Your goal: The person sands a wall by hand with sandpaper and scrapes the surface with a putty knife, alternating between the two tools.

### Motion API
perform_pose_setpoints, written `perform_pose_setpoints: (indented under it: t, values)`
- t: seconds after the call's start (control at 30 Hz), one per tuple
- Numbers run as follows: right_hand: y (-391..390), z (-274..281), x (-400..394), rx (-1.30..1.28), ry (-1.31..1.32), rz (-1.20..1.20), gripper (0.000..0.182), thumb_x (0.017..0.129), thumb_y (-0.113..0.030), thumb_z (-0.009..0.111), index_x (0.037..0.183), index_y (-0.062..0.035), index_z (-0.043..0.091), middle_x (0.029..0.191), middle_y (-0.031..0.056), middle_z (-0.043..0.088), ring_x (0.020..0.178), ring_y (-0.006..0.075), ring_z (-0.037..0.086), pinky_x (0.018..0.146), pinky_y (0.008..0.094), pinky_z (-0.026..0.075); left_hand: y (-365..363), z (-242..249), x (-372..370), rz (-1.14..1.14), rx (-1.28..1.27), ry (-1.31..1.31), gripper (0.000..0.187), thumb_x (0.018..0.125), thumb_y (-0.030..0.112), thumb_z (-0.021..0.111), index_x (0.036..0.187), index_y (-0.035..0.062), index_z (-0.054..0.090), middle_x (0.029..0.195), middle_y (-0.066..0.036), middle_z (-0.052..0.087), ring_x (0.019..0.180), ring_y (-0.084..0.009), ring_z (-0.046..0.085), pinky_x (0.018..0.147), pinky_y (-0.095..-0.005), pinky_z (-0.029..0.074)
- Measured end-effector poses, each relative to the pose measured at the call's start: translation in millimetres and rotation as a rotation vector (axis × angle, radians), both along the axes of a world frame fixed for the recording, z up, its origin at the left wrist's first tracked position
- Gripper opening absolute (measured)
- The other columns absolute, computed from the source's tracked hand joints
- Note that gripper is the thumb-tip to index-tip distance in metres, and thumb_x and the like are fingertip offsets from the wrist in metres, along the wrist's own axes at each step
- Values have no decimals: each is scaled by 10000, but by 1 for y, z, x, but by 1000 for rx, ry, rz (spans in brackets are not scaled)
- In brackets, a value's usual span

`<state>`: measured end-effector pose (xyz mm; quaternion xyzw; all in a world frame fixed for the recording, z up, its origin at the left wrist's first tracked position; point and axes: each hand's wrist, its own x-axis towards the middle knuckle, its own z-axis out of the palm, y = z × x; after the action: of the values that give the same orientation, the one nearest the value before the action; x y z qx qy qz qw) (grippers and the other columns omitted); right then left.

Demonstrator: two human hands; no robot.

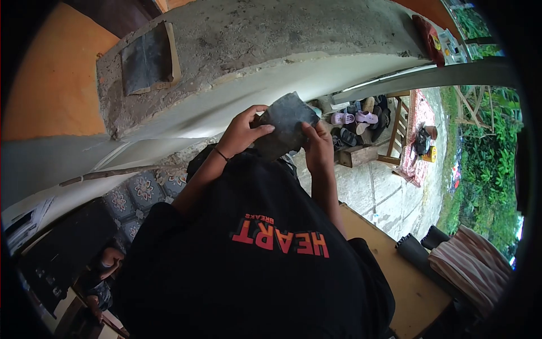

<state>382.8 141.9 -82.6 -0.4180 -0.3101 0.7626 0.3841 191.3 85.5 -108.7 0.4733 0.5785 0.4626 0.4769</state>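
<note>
In front of my chest, both hands hold a piece of dark grey sheet [287,117] that looks like sandpaper; its exact kind is not certain. My left hand [246,132] grips its left side, the thumb lying on the face and the fingers partly hidden behind. At the right edge, my right hand [320,143] pinches it with the thumb on top. The lower part of the sheet looks darker and sits close to my black shirt. A larger dark sheet with a crease [148,61] lies on the concrete ledge to the left, over a brown piece that resembles cardboard.
The rough concrete ledge [248,37] runs across the front. Several shoes and sandals [355,118] lie beyond my right hand, near a wooden bench with a patterned cloth [415,121]. A striped cloth [471,265] hangs at lower right. Another person [101,277] is at lower left.
</note>
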Motion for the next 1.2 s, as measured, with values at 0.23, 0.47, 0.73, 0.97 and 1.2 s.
perform_pose_setpoints:
  t: [0.23,0.47,0.73,0.97,1.2]
  values:
    - [0,7,-6,68,-163,293,204,824,-138,560,934,30,597,852,56,632,735,104,577,655,244,453,2,18,-9,10,-140,-113,397,761,149,658,1084,-17,498,868,-69,593,783,-80,541,676,-235,434]
    - [-3,8,0,177,-311,277,198,807,-142,564,810,45,625,738,38,626,645,76,547,599,233,429,10,12,-1,-29,160,-123,416,760,177,663,1092,-12,499,935,-66,585,771,-78,543,684,-242,448]
    - [-5,-3,15,73,-409,328,194,792,-148,602,888,19,622,812,48,631,745,108,567,707,250,433,17,29,-2,-238,-67,90,322,751,222,662,960,-1,563,808,-73,615,726,-134,556,694,-285,448]
    - [29,23,55,141,-151,63,412,836,-91,511,1226,19,437,1201,96,503,937,126,544,829,239,427,11,61,-9,-85,48,125,273,771,189,616,940,-17,558,873,-125,620,815,-154,584,740,-278,434]
    - [72,25,74,815,-1294,-897,676,778,-30,527,1354,7,174,1278,150,407,986,185,518,846,255,401,4,134,-22,389,759,363,178,817,134,571,897,1,486,837,-33,498,716,-85,450,662,-233,377]
